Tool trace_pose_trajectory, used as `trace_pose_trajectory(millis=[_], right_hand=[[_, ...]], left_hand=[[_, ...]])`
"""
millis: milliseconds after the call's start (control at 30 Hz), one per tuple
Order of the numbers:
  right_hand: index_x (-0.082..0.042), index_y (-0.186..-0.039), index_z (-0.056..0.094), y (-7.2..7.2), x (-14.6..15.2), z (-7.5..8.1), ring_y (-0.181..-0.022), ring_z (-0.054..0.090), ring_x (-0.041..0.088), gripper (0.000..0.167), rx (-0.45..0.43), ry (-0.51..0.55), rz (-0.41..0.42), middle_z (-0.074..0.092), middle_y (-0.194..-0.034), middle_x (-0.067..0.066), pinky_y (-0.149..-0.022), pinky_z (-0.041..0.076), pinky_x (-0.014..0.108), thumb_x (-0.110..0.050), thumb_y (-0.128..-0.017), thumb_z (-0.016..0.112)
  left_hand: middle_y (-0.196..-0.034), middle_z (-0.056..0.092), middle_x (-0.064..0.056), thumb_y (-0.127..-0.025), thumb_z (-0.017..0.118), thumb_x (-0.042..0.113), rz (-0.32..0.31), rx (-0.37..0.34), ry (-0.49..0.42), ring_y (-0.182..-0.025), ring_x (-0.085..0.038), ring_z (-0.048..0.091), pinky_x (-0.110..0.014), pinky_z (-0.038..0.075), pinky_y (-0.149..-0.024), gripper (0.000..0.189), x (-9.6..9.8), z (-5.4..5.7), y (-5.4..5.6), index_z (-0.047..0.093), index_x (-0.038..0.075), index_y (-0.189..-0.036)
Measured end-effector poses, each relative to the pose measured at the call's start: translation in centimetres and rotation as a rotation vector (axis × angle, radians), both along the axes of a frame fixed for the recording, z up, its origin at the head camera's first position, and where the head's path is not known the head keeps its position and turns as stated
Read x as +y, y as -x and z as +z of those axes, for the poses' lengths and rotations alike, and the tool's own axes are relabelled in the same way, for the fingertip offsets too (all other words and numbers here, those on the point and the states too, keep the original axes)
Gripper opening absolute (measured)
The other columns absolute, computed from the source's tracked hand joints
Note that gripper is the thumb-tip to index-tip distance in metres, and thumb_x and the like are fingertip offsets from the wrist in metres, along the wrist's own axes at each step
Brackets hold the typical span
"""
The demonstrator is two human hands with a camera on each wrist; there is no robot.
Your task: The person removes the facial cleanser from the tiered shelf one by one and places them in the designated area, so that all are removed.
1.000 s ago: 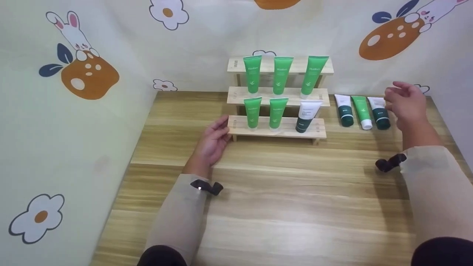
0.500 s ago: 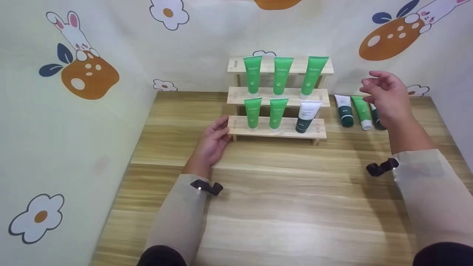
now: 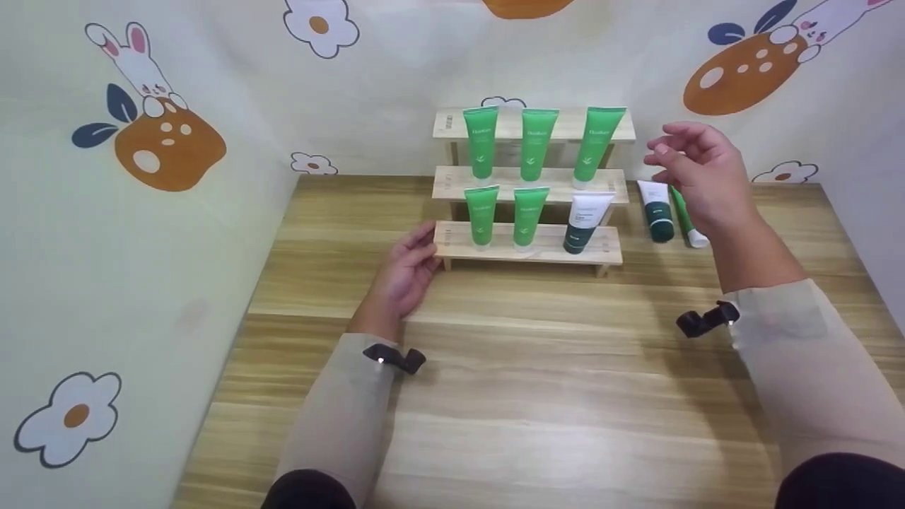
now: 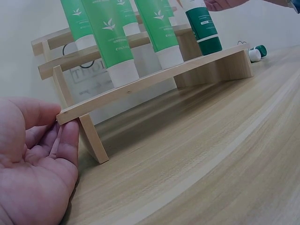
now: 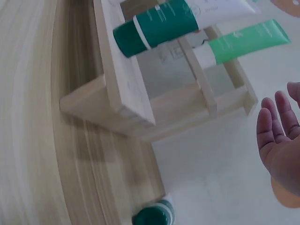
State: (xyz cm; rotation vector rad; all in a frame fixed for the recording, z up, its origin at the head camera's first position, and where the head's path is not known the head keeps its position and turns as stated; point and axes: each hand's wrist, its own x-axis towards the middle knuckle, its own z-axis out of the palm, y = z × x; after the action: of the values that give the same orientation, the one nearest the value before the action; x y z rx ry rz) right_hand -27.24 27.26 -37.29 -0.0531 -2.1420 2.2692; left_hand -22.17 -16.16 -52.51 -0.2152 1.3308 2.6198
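Note:
My left hand (image 3: 406,276) pinches the left end of the bottom shelf of a three-tier wooden rack (image 3: 509,124); in the left wrist view the fingers (image 4: 69,143) bend beneath the board's end. On the middle tier stand three green squeeze tubes (image 3: 539,145). The bottom tier bears two green tubes (image 3: 482,215) and a white and dark green tube (image 3: 587,219) at its right. My right hand (image 3: 710,177) is in the air right of the rack, fingers loosely bent, holding nothing.
Right of the rack, a white and dark green tube (image 3: 657,212) and a green tube (image 3: 684,215) lie on the wooden table (image 3: 530,389); the right hand partly covers the green one. A patterned sheet (image 3: 396,85) hangs behind and at the sides.
My right hand has moved left and slightly up, from beside the lying tubes toward the rack. It now hides the rightmost lying tube. The left hand keeps its place on the shelf.

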Motion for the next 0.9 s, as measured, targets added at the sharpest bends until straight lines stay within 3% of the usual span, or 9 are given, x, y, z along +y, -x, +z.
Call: trace_pose_trajectory(millis=[300, 500, 900], right_hand=[[-0.012, -0.136, 0.067, 0.0, -2.6, 1.0, -0.111, 0.075, 0.022, 0.048, 0.091, 0.018, 0.053, 0.074, -0.122, 0.008, -0.084, 0.064, 0.022, -0.02, -0.092, 0.085], [-0.013, -0.14, 0.064, 0.3, -3.9, 1.3, -0.114, 0.074, 0.025, 0.054, 0.088, 0.048, 0.072, 0.071, -0.127, 0.008, -0.089, 0.064, 0.024, -0.017, -0.091, 0.086], [-0.019, -0.144, 0.06, 1.2, -5.5, 1.3, -0.123, 0.069, 0.026, 0.057, 0.114, 0.013, 0.106, 0.065, -0.131, 0.007, -0.096, 0.063, 0.024, -0.007, -0.092, 0.083]], left_hand=[[-0.143, 0.06, -0.005, -0.101, 0.052, -0.011, 0.022, 0.004, 0.001, -0.113, -0.015, 0.065, -0.022, 0.056, -0.088, 0.057, 0.1, -0.1, -0.1, 0.048, 0.001, -0.156], [-0.142, 0.06, -0.003, -0.103, 0.051, -0.01, 0.016, 0.002, 0.005, -0.113, -0.013, 0.064, -0.021, 0.056, -0.09, 0.057, 0.2, -0.1, -0.1, 0.046, 0.002, -0.158], [-0.149, 0.057, -0.006, -0.101, 0.054, -0.009, 0.004, -0.018, 0.01, -0.119, -0.016, 0.063, -0.022, 0.056, -0.095, 0.059, 0.0, -0.1, 0.0, 0.048, 0.004, -0.158]])
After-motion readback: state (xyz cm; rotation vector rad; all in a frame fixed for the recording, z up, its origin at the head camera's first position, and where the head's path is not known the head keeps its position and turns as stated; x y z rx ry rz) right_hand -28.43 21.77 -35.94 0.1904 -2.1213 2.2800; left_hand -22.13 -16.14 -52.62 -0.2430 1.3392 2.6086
